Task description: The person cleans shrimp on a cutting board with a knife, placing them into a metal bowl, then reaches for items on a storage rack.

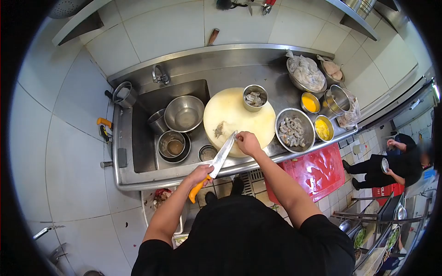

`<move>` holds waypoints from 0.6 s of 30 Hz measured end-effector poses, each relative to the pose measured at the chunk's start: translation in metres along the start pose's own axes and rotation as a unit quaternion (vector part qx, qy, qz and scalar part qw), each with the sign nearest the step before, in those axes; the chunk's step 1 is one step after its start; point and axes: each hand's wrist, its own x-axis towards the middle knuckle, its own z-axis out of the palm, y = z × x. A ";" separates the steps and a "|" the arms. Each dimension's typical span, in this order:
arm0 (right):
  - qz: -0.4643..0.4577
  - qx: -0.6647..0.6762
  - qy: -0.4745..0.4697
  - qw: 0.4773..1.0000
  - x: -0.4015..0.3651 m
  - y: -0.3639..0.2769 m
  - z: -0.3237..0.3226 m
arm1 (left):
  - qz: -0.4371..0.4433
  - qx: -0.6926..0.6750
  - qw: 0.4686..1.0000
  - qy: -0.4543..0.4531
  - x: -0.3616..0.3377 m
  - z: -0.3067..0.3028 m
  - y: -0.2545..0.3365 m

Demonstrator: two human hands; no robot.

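My left hand is closed round a kitchen knife where its orange handle meets the blade. The blade points up and to the right, its tip over the edge of the round white cutting board. Right by that tip, the fingers of my right hand are pinched together. What they hold, if anything, is too small to make out. A small greyish heap of scraps lies on the board, left of the tip. At the board's far side stands a steel pot with peeled shrimp in it.
Right of the board is a steel bowl of shrimp, beside containers of yellow liquid and yellow pieces. Bowls fill part of the sink at left. A red bin lid is below; another person stands right.
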 end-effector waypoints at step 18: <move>0.002 -0.042 -0.008 0.999 0.005 0.000 -0.007 | 0.032 0.100 0.989 0.105 -0.050 0.003 -0.040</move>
